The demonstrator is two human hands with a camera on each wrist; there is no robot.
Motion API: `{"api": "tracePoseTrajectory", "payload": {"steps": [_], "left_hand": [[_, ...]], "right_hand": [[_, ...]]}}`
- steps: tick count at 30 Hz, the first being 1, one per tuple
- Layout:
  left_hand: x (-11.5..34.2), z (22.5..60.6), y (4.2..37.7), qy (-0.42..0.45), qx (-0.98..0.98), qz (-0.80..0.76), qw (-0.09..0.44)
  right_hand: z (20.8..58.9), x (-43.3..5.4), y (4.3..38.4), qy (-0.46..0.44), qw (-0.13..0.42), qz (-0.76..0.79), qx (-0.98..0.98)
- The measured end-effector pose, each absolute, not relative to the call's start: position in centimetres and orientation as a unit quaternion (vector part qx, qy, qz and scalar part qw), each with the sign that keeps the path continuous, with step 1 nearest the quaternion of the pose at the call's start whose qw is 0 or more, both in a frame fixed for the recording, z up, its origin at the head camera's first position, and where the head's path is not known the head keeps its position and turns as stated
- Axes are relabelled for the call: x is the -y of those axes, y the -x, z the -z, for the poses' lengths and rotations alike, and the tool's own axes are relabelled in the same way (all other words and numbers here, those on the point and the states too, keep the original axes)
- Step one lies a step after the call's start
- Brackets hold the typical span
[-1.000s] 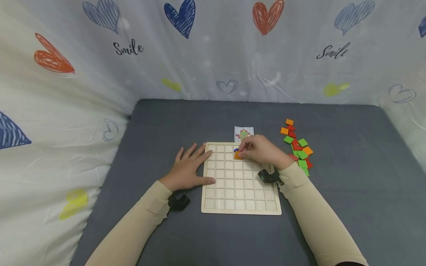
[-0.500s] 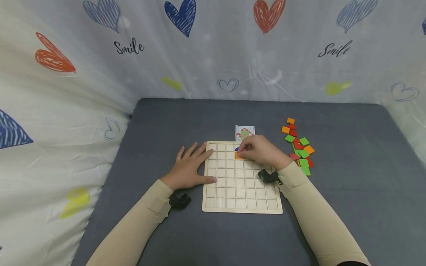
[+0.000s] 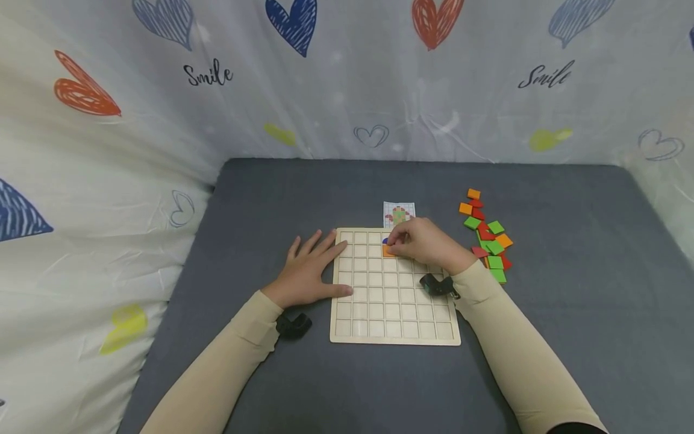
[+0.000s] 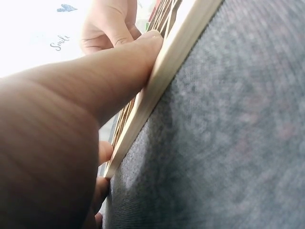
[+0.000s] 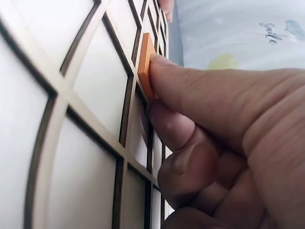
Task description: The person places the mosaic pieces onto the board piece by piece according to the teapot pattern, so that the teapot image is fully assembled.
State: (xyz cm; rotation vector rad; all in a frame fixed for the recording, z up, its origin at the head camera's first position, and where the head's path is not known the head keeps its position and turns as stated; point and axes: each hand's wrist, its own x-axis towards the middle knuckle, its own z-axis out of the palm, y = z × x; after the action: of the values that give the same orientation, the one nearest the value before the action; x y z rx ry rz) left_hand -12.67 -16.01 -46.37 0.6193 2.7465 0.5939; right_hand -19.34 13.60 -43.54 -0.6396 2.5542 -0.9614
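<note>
While gripped in a pinch between thumb and finger of the right hand (image 3: pixel 425 244), seen at an angle to the grid: one orange square tile (image 5: pixel 147 64). Located in the fourth column from the left, second row from the far edge, of one wooden grid board (image 3: pixel 393 295); cannot tell whether fully seated. Counted on that board: seven columns, seven rows. Just beyond the tile, in the far row: one small blue piece (image 3: pixel 385 240), partly hidden by fingers. At the board's left edge: left hand (image 3: pixel 309 274), with fingers extended and spread, thumb and a fingertip resting on the rim, gripping nothing. Just beyond the far edge: one printed pattern card (image 3: pixel 396 212). To the right of the board, loosely heaped and overlapping: at least five red tiles (image 3: pixel 484 232), at least five green tiles (image 3: pixel 495 262), at least three loose orange tiles (image 3: pixel 504 240). At the wrists: two black cameras (image 3: pixel 293 326), two beige sleeves (image 3: pixel 515 337). Beneath everything: one gray tablecloth (image 3: pixel 293 199). Behind: pale curtain (image 3: pixel 336 90), marked twice with "Smile".
</note>
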Motion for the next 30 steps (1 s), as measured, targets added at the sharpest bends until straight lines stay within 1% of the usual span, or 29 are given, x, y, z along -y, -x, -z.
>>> {"api": "tracePoseTrajectory", "payload": {"steps": [6,11,17,21,30], "left_hand": [[16.2,46.5,12.6,-0.213,-0.945,-0.209,0.131],[16.6,46.6,12.3,-0.200,-0.948,-0.211,0.128],[16.5,46.8,12.3,-0.205,-0.947,-0.214,0.125],[16.4,46.8,12.4,-0.206,-0.948,-0.212,0.122],[15.9,46.6,12.7,-0.211,-0.947,-0.206,0.125]], "right_hand": [[43.3,-13.4,19.3,0.219,0.169,0.337,-0.900],[43.2,-13.1,19.5,0.233,0.165,0.339,-0.896],[42.8,-14.0,19.8,0.237,0.168,0.352,-0.890],[42.3,-15.2,20.1,0.228,0.154,0.353,-0.894],[40.8,-19.3,20.8,0.167,0.109,0.361,-0.911]]}}
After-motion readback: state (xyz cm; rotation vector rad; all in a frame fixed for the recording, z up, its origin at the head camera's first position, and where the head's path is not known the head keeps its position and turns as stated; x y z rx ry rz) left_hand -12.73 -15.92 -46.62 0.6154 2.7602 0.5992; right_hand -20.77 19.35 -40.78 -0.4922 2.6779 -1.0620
